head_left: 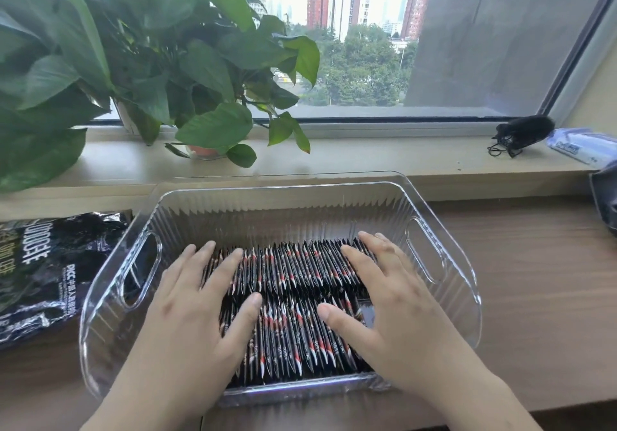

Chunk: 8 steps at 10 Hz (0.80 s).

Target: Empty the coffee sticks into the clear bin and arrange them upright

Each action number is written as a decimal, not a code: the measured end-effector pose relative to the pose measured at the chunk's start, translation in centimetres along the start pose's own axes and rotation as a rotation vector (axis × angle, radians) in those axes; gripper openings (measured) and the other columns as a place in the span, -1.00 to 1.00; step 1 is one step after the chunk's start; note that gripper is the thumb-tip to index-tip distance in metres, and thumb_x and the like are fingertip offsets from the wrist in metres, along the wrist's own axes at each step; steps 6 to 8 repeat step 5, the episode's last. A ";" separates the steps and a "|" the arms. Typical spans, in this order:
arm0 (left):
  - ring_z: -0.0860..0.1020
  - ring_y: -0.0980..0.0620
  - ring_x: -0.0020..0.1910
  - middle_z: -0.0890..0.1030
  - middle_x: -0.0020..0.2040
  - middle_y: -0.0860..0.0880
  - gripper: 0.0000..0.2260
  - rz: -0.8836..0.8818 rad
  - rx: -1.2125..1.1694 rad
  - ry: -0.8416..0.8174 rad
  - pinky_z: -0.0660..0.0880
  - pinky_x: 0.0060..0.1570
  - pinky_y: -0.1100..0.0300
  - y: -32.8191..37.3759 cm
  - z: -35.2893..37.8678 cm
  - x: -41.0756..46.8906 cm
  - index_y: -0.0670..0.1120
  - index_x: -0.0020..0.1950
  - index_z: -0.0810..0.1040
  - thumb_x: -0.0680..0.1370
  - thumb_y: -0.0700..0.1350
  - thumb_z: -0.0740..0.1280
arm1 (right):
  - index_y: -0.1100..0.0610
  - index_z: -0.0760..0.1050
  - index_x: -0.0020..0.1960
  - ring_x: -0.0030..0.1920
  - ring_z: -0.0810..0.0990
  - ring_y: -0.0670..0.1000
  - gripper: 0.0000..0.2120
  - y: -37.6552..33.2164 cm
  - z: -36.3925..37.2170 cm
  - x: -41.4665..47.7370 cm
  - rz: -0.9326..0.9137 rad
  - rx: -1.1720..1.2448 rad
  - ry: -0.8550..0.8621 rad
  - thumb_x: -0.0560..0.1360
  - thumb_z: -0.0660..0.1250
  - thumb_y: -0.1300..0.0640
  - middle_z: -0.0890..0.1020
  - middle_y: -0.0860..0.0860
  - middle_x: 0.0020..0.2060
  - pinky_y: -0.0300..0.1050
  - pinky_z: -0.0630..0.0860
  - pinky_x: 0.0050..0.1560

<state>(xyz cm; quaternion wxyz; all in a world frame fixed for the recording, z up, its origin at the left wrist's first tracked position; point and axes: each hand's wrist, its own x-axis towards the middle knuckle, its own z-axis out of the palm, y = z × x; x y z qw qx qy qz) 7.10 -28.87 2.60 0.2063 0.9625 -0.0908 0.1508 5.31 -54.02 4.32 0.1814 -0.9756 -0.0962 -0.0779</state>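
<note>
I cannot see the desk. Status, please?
Both hands open, flat on coffee sticks. Sticks upright in clear bin. Nothing blocking.

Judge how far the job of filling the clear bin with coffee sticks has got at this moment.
Done: the coffee sticks are already in the clear bin, and the black bag lies flattened beside it. In hand: the left hand and right hand rest flat on two packed rows, pressing them together. Left: the sticks lean rather than stand straight, so squaring them upright remains.

black bag (50, 273) — "PICC" legible | other print — unreadable
</note>
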 end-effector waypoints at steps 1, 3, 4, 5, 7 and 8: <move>0.15 -0.06 0.55 0.34 0.51 -0.08 -0.36 -0.041 0.008 0.060 0.11 0.50 -0.03 0.3 -0.3 -0.2 0.09 0.50 0.39 0.51 0.33 0.01 | -0.12 0.06 0.61 0.58 -0.14 -0.15 -0.13 0.0 0.2 -0.1 -0.004 0.031 0.034 0.42 -0.06 -0.53 0.04 -0.17 0.58 -0.14 -0.06 0.57; 0.11 -0.05 0.55 0.33 0.52 -0.10 -0.37 -0.038 0.006 0.075 0.05 0.52 0.00 0.6 -0.4 -0.2 0.06 0.51 0.38 0.53 0.28 -0.06 | -0.11 0.04 0.61 0.57 -0.15 -0.19 -0.19 -0.3 -0.3 -0.2 -0.008 0.040 0.024 0.48 0.03 -0.49 0.03 -0.17 0.58 -0.15 -0.08 0.54; 0.13 -0.10 0.54 0.35 0.50 -0.14 -0.36 -0.015 0.025 0.078 0.06 0.53 -0.04 0.6 -0.4 -0.2 0.04 0.50 0.39 0.53 0.26 -0.06 | -0.12 0.07 0.60 0.58 -0.14 -0.17 -0.22 -0.6 -0.3 -0.4 -0.004 0.063 0.042 0.50 0.04 -0.46 0.05 -0.16 0.58 -0.14 -0.06 0.54; 0.14 -0.13 0.54 0.35 0.50 -0.15 -0.35 -0.003 0.047 0.061 0.10 0.52 -0.13 0.9 -0.6 -0.3 0.05 0.51 0.38 0.51 0.29 -0.04 | -0.09 0.11 0.59 0.59 -0.13 -0.16 -0.25 -0.9 -0.7 -0.7 -0.011 0.071 0.077 0.51 0.03 -0.43 0.07 -0.14 0.59 -0.11 -0.05 0.56; 0.14 -0.13 0.54 0.35 0.50 -0.15 -0.35 -0.003 0.047 0.061 0.10 0.52 -0.13 0.9 -0.6 -0.3 0.05 0.51 0.38 0.51 0.29 -0.04 | -0.09 0.11 0.59 0.59 -0.13 -0.16 -0.25 -0.9 -0.7 -0.7 -0.011 0.071 0.077 0.51 0.03 -0.43 0.07 -0.14 0.59 -0.11 -0.05 0.56; 0.14 -0.13 0.54 0.35 0.50 -0.15 -0.35 -0.003 0.047 0.061 0.10 0.52 -0.13 0.9 -0.6 -0.3 0.05 0.51 0.38 0.51 0.29 -0.04 | -0.09 0.11 0.59 0.59 -0.13 -0.16 -0.25 -0.9 -0.7 -0.7 -0.011 0.071 0.077 0.51 0.03 -0.43 0.07 -0.14 0.59 -0.11 -0.05 0.56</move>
